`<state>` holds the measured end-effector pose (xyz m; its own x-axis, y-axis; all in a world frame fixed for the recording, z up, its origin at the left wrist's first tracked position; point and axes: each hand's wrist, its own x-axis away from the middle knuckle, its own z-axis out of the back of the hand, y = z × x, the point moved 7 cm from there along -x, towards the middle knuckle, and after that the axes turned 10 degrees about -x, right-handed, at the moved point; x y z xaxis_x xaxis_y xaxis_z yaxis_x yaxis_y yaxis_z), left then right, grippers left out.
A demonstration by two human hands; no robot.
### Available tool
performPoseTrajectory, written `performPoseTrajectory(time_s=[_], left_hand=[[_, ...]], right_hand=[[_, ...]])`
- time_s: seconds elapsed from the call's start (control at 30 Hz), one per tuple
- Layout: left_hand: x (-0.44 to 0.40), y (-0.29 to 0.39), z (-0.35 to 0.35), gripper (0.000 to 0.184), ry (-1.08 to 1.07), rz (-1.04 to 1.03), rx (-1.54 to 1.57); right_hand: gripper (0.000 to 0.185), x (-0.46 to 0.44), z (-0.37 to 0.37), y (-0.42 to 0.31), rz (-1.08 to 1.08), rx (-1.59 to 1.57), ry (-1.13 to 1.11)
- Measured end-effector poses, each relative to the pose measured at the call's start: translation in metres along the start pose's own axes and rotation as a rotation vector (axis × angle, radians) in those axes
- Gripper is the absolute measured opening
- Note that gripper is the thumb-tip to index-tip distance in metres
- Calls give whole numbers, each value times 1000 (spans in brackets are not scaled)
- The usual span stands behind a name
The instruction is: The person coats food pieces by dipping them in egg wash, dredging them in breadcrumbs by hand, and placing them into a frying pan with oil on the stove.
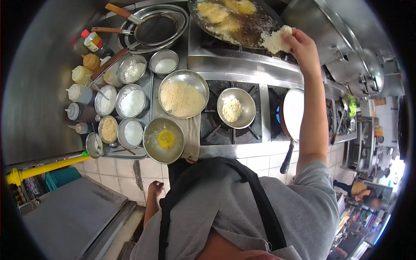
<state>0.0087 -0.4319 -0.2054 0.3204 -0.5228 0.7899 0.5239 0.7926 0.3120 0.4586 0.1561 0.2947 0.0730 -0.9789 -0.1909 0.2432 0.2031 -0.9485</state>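
Note:
At the top of the head view, my right hand [300,47] pinches a pale breaded cutlet [276,40] by one end. The cutlet hangs at the near right rim of a wide dark pan [255,27], where dark oil bubbles around several golden pieces [213,13]. My left hand [156,189] is low beside my body, its fingers curled and nothing visible in them. Nearest above it is a metal bowl [151,152] with yellow beaten egg [166,139]. Behind that stands a bowl of breadcrumbs [182,96]. A smaller bowl [236,106] on a burner holds yellowish crumbs.
A white-lined frying pan [294,113] sits over a blue flame, its handle [287,158] jutting toward me. Several small powder containers [131,101], sauce bottles [79,93] and strainers [156,29] fill the left side. Large pots [354,71] stand right. Another person [362,190] is far right.

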Motion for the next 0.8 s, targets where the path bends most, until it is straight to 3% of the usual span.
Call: performPoseTrajectory(time_s=[0.2, 0.27, 0.3, 0.37, 0.47, 0.5, 0.53, 0.6, 0.67, 0.8], left_hand=[[1, -12, -17, 36, 17, 19, 19], [-16, -37, -41, 39, 68, -257, -47], [-5, -29, -37, 39, 75, -251, -42], [24, -17, -26, 30, 62, 3, 16], [12, -41, -48, 31, 83, 4, -2], [16, -61, -62, 31, 74, 43, 53], [33, -54, -53, 32, 73, 27, -21], [42, -29, -38, 34, 77, -17, -70], [44, -23, -37, 34, 56, -7, -44], [39, -8, -31, 31, 26, 18, -1]], right_hand=[[23, -89, -32, 57, -62, 108, -114], [21, -114, -39, 84, -60, 215, -99], [21, -120, -43, 86, -55, 210, -107], [22, -127, -48, 92, -73, 349, -105], [24, -136, -48, 81, 10, 342, -143], [26, -129, -47, 59, 155, 455, -177], [27, -120, -43, 41, 134, 564, -100], [18, -66, -46, -21, 152, 350, 48], [20, -51, -45, -37, 266, 209, -64], [22, 3, -68, -35, 87, 16, -154]])
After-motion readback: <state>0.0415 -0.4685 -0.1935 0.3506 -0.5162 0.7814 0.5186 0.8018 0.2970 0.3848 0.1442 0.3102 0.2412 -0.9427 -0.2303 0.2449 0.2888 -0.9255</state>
